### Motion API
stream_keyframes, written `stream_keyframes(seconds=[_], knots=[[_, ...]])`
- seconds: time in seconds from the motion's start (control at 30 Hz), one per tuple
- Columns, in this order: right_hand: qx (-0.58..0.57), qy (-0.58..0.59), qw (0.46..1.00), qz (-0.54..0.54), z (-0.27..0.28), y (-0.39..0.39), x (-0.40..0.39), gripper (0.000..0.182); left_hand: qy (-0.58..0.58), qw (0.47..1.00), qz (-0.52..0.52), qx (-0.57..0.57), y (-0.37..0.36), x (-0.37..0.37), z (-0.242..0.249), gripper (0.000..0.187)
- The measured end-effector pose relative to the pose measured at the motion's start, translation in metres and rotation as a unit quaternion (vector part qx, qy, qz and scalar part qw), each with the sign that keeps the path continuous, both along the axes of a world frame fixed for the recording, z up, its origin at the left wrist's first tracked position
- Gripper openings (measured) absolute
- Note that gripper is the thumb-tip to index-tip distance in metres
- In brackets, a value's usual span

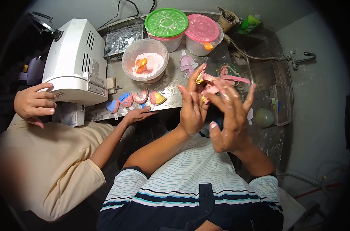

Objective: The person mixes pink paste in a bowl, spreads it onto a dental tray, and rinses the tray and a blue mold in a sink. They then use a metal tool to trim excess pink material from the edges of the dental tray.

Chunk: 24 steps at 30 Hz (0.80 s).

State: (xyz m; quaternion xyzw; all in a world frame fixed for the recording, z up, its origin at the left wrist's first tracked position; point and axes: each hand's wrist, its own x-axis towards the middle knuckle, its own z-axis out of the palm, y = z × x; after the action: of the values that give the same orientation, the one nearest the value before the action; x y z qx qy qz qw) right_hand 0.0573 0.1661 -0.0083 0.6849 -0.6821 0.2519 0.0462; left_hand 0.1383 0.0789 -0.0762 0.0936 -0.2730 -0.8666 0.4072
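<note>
My left hand (193,109) is raised over the counter's front edge, its fingers around a dental impression (209,82) of pink material with yellow parts. My right hand (232,119) overlaps the impression's right side in this view, fingers spread and slightly blurred, thumb apart. Those fingers hide part of the pink mass. Just behind the hands, a green mixing bowl (224,70) smeared with pink holds a pink spatula (238,79). A pale pink impression tray (186,63) lies to the left of the bowl.
A tub of pink powder (130,57) with an orange scoop stands behind several filled impression trays (126,99). Lidded tubs (166,23) are at the back. A person's hand (138,114) reaches the counter edge beside a white machine (74,57). The sink (261,75) is right.
</note>
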Motion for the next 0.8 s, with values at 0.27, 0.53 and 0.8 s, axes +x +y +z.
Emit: stream_keyframes(seconds=[0.27,0.53,0.8], knots=[[-0.062,-0.126,0.983,0.115,-0.001,-0.005,-0.016,0.073,0.024,0.999,-0.028,-0.035,-0.004,-0.005,-0.006,0.085],[-0.025,-0.086,0.981,0.169,-0.002,-0.014,-0.032,0.077,0.056,0.995,-0.083,0.0,-0.011,-0.007,-0.009,0.087],[0.0,-0.087,0.972,0.217,0.0,-0.025,-0.059,0.079,0.025,0.99,-0.128,0.057,-0.021,-0.012,-0.003,0.087]])
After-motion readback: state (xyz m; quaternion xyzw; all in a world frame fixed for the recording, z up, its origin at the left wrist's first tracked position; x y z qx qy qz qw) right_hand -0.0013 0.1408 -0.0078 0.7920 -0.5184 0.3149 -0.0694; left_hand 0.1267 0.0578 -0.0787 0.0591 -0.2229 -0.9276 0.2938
